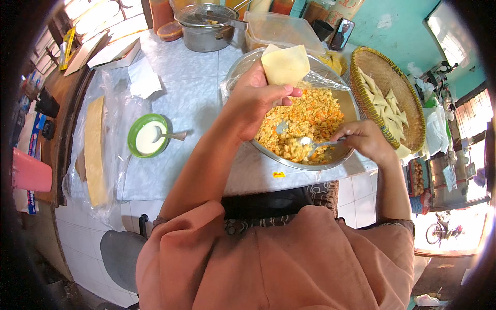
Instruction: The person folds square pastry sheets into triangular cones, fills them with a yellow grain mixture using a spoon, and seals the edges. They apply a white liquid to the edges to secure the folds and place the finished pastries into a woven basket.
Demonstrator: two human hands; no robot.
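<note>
My left hand (257, 95) holds up a folded sheet of pale yellow pastry wrapper (286, 65) above the far left part of a large metal bowl. My right hand (358, 137) grips a metal spoon (323, 143) whose head is in the crumbly yellow and orange filling (306, 112), near the bowl's front. Clear plastic film (329, 82) covers part of the bowl's far side. To the right, a round woven bamboo tray (407, 91) holds several folded triangular pastries (383, 104). On the left stands a green bowl (131, 135) of white liquid (147, 139) with a spoon (176, 135) in it.
A strip of stacked wrappers (95, 151) lies on clear plastic at the table's left. Behind the metal bowl are a plastic container (283, 29), a pot (205, 38) with a strainer, and a propped phone (343, 34). White paper (144, 78) lies beyond the green bowl.
</note>
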